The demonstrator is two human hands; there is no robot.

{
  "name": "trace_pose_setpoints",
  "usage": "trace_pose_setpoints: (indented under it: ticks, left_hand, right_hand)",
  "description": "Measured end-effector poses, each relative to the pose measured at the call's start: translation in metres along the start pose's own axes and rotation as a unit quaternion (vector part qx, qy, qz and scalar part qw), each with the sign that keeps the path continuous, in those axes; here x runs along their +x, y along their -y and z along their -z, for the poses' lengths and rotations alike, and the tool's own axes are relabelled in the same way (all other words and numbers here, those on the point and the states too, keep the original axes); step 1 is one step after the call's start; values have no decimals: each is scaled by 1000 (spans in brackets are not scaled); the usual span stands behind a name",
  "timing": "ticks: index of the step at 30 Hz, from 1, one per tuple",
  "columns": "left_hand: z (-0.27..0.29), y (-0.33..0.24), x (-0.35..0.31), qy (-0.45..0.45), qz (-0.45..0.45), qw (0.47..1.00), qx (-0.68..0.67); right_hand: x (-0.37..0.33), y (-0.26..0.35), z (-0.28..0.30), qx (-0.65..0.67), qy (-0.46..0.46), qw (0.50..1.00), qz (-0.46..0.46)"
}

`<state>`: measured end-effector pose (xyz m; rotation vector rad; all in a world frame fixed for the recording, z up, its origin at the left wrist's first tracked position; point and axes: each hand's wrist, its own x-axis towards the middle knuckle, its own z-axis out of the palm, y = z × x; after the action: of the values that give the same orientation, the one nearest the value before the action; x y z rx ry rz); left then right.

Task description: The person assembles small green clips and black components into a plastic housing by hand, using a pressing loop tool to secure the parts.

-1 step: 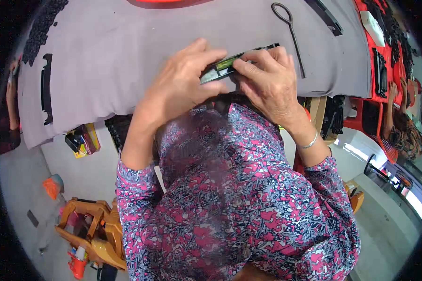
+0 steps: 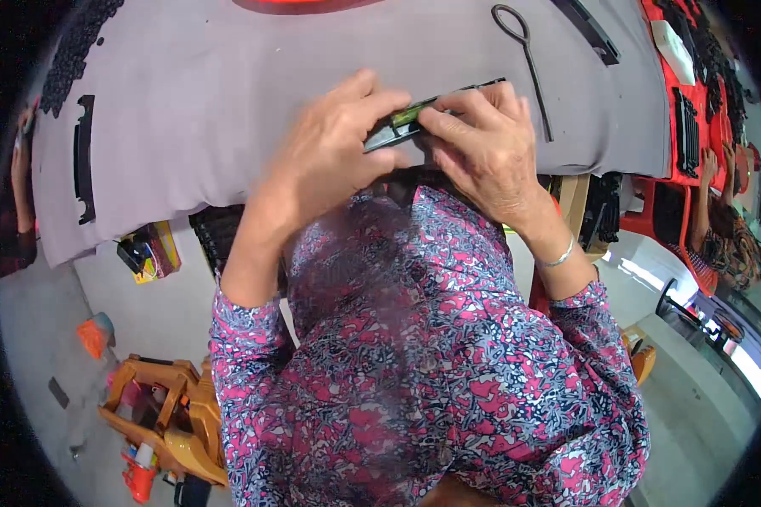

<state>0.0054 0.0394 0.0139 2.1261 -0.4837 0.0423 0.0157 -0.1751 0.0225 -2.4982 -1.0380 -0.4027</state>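
The step in hand seems to be handwork on a slim black part (image 2: 381, 139) near the tabletop's (image 2: 186, 127) front edge. The right hand (image 2: 488, 137) pinches it; the blurred left hand (image 2: 330, 127) spans its left end, grip uncertain. Next calls for steadiness; fingers partly hide a green piece (image 2: 404, 117).

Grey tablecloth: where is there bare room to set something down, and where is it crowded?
Widest bare patch: between the notched black strip and the left hand. Another: right of the looped rod, nearer than the black bar. Crowded: the far-left corner, under black pieces, and the middle, around the right hand and held black part.
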Motion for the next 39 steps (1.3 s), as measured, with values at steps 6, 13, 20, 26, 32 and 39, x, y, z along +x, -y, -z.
trace_pose_setpoints:
  ticks: [6, 13, 20, 26, 32, 39]
  left_hand:
    - [-3, -4, -4, -42, 3, 999, 24]
    - [-2, -2, -2, -38, -9, 999, 1]
    - [-5, -3, -2, -50, -22, 998, 19]
    - [-5, -4, -3, -41, 7, 997, 68]
    - [2, -9, -3, -18, 40, 997, 70]
    - [3, -9, -5, -13, 34, 997, 63]
  right_hand:
    - [9, -5, -12, 13, 12, 998, 65]
    - [24, -6, -4, 28, 99, 985, 137]
    - [24, -6, -4, 43, 97, 986, 125]
    - [18, -25, 2, 165, 12, 985, 56]
    - [1, -51, 12, 177, -84, 975, -103]
    - [8, -27, 5, 106, -11, 994, 25]
